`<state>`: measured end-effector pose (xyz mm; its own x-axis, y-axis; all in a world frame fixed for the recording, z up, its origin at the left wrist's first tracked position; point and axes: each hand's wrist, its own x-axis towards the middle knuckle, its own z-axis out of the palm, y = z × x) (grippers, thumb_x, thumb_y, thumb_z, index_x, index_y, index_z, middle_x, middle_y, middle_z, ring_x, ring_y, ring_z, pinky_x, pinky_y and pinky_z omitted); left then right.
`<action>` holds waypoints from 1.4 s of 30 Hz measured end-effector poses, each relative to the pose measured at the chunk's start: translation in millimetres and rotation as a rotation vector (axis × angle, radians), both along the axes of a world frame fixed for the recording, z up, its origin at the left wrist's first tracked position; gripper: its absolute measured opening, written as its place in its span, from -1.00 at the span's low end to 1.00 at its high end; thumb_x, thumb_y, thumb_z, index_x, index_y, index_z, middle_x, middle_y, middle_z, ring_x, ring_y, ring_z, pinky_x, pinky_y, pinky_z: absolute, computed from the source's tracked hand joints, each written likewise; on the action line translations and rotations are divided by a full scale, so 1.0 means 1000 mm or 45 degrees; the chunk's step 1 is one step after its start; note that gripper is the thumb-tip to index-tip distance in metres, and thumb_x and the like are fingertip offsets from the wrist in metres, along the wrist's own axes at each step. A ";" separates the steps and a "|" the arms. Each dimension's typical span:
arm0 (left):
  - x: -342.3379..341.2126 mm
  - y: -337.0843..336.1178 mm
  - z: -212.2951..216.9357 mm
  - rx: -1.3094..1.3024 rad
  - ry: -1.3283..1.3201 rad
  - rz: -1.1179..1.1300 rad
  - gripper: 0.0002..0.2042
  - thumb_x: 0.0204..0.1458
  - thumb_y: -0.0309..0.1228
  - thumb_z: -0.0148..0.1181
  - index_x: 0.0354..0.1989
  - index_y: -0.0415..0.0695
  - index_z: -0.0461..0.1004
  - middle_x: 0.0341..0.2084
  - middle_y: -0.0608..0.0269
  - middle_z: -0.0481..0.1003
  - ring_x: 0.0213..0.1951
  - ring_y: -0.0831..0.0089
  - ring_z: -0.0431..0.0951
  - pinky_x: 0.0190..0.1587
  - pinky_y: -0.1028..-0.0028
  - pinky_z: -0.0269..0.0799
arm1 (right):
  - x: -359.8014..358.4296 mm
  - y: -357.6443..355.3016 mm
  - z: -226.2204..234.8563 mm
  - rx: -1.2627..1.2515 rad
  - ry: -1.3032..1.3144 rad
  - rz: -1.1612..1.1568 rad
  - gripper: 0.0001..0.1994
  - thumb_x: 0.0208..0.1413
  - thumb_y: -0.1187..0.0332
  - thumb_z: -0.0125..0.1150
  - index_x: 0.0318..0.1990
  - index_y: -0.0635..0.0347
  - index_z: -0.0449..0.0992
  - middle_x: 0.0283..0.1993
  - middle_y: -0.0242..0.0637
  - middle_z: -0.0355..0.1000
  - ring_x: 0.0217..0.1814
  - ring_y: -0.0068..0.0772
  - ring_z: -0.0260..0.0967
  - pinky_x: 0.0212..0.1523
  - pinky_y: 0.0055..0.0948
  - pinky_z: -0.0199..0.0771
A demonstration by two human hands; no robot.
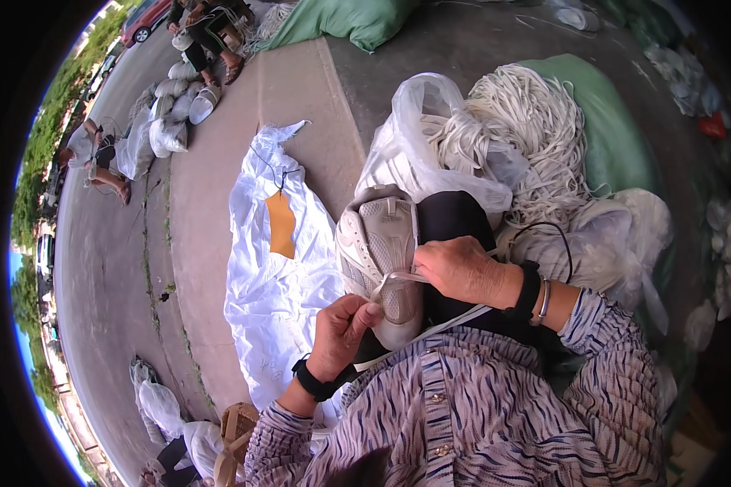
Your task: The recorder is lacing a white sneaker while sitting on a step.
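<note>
A pale grey and white sneaker [388, 235] rests on my lap, its toe pointing toward me. A flat whitish shoelace [396, 277] crosses the shoe near the toe, threaded through the lowest eyelets. My right hand [461, 268] pinches one part of the lace at the shoe's right edge. On the lower left of the toe, my left hand [343, 329] is closed, thumb against fingers, at the lace's other side; what lies inside its grip is partly hidden. A loose length of lace runs below the toe toward the right, over my dark trousers [455, 219].
A big heap of white laces [536, 130] and a clear plastic bag [430, 105] lie ahead right, by a green sack [617, 130]. A white sheet [260, 227] with an orange tag [281, 226] spreads on the left. Other people sit by filled bags [166, 122] at far left.
</note>
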<state>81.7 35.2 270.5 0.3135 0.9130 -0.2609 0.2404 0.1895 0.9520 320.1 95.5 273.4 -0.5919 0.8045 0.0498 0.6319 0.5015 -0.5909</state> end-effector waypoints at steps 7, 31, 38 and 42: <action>0.006 0.016 -0.009 0.148 0.023 0.269 -0.85 0.13 -0.39 0.10 -0.39 -0.23 0.41 -0.55 0.41 0.37 -0.52 0.69 0.27 -0.44 0.66 0.24 | 0.008 0.009 -0.002 -0.156 0.047 0.063 -0.93 -0.01 0.44 0.08 -0.37 0.22 0.43 -0.41 -0.16 0.45 -0.33 -0.08 0.43 -0.31 -0.24 0.40; 0.019 0.049 0.042 0.929 1.159 -0.328 -0.90 -0.16 -0.36 0.22 -0.51 -0.06 0.44 -0.54 0.28 0.36 -0.36 0.26 0.43 -0.35 0.27 0.36 | 0.005 0.005 0.018 0.376 -0.162 0.210 -0.92 -0.14 0.49 0.07 -0.41 0.15 0.38 -0.39 -0.21 0.24 -0.38 -0.26 0.39 -0.44 -0.34 0.45; 0.015 0.077 0.063 1.522 1.249 -0.809 -0.73 -0.21 -0.35 0.20 -0.26 -0.03 0.45 -0.13 0.25 0.31 0.00 0.29 0.27 0.06 0.32 0.21 | 0.004 0.017 0.029 0.594 -0.202 0.411 -0.84 -0.15 0.40 0.11 -0.34 0.11 0.40 -0.30 -0.29 0.22 -0.25 -0.35 0.31 -0.36 -0.42 0.32; 0.020 0.089 0.056 1.717 1.356 -1.054 -0.90 -0.13 -0.42 0.05 -0.43 0.02 0.48 -0.28 0.32 0.38 -0.03 0.31 0.27 0.00 0.34 0.25 | 0.004 0.019 0.032 0.588 -0.267 0.447 -0.83 -0.16 0.37 0.17 -0.33 0.05 0.41 -0.35 -0.32 0.22 -0.33 -0.36 0.34 -0.37 -0.42 0.31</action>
